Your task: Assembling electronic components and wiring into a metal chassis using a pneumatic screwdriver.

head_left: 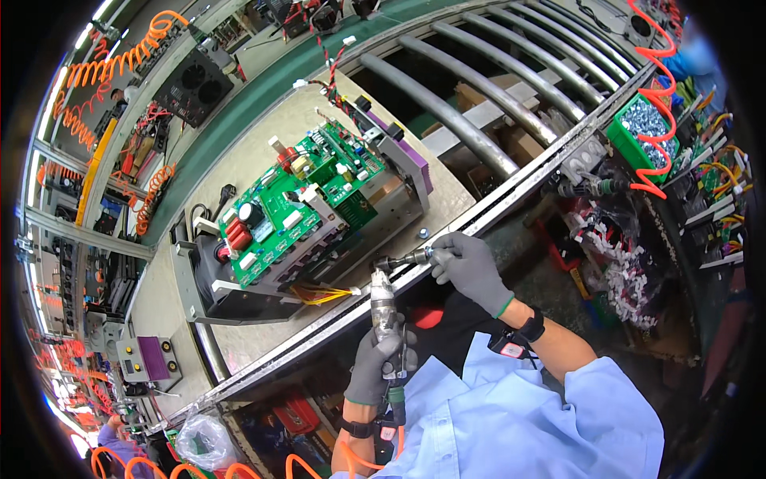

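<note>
My left hand [373, 366] is wrapped round the body of an air wrench [383, 302], whose angled head lies by the bench's near edge. From that head a dark socket extension [405, 259] points right. The gloved fingers of my right hand [472, 273] are pinched at the extension's far end; anything small between them is too hidden to name. Just beyond the tool stands an open power unit with a green circuit board [299, 188], a black fan housing [231, 287] and a purple side plate [415, 160]. Yellow wires [323, 294] stick out of its near side.
A small metal fastener [423, 233] lies on the worktop [447, 199]. Steel rollers [455, 104] run off to the far right. Near them is a green bin [642, 136] of metal fasteners, with an orange coiled hose [656, 96] hanging across it. Another coiled hose [299, 465] crosses the lower edge.
</note>
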`<action>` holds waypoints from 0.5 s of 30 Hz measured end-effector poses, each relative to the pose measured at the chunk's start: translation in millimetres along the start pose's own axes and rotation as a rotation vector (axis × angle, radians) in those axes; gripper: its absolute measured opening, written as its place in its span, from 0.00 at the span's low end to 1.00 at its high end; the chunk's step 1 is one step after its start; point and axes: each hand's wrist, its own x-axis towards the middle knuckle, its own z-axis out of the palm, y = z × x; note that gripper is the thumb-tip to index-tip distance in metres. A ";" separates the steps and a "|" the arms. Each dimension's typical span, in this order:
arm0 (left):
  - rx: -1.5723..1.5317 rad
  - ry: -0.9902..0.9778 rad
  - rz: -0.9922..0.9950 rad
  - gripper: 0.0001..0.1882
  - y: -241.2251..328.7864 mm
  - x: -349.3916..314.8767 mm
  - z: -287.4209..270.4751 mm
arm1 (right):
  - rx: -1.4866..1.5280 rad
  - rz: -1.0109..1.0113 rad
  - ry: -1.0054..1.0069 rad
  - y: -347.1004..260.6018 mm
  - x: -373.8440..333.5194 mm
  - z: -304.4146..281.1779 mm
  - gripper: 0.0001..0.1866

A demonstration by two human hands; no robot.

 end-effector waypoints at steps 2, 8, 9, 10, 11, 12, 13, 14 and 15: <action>-0.017 -0.001 0.003 0.29 -0.8 1.1 -1.5 | -0.012 0.012 0.002 -5.8 0.4 1.9 0.07; -0.068 -0.092 -0.003 0.26 -0.5 -0.6 -3.6 | 0.001 0.046 -0.097 -24.9 -6.6 3.2 0.09; -0.072 -0.117 -0.017 0.25 0.2 -0.5 -3.2 | 0.006 0.047 -0.084 -26.5 -8.3 3.3 0.10; -0.086 -0.139 -0.022 0.24 1.6 -0.2 -3.2 | 0.022 0.028 -0.078 -27.5 -9.4 3.8 0.11; -0.095 -0.151 0.000 0.24 3.0 0.0 -2.7 | -0.010 0.044 -0.083 -28.2 -9.7 4.6 0.11; -0.074 -0.132 -0.015 0.24 4.1 0.5 -1.9 | -0.043 0.015 -0.063 -29.0 -9.3 4.7 0.11; -0.071 -0.129 -0.019 0.24 5.0 1.6 -0.7 | -0.078 -0.009 -0.042 -30.2 -7.3 4.5 0.12; -0.075 -0.115 -0.009 0.24 6.3 3.8 0.3 | -0.163 0.016 -0.015 -32.7 -2.7 2.9 0.13; -0.110 -0.143 0.002 0.23 7.9 6.6 1.0 | -0.184 0.009 -0.030 -35.7 3.7 1.9 0.13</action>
